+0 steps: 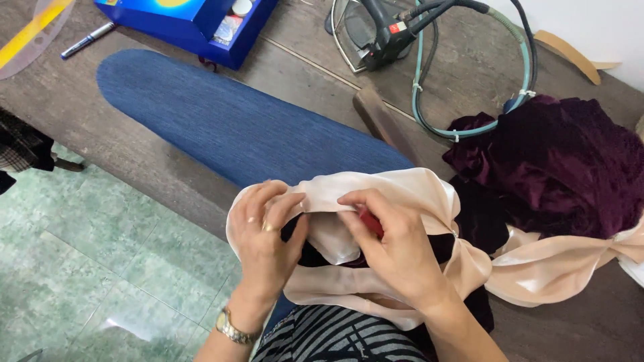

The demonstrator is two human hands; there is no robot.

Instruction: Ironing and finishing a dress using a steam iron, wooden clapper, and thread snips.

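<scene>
My left hand (266,231) pinches the edge of a pale peach satin fabric (402,188) draped over the near end of a blue padded ironing board (228,121). My right hand (392,248) also grips the satin edge and holds a small red tool (371,222), mostly hidden under my fingers. A dark purple velvet garment (563,161) is joined to the satin and lies to the right. A wristwatch sits on my left wrist.
A steam iron (379,30) with a looped teal hose (469,127) rests at the back of the wooden table (60,100). A blue box (194,23) and a pen (87,40) lie at the far left. Green tiled floor (87,268) is below.
</scene>
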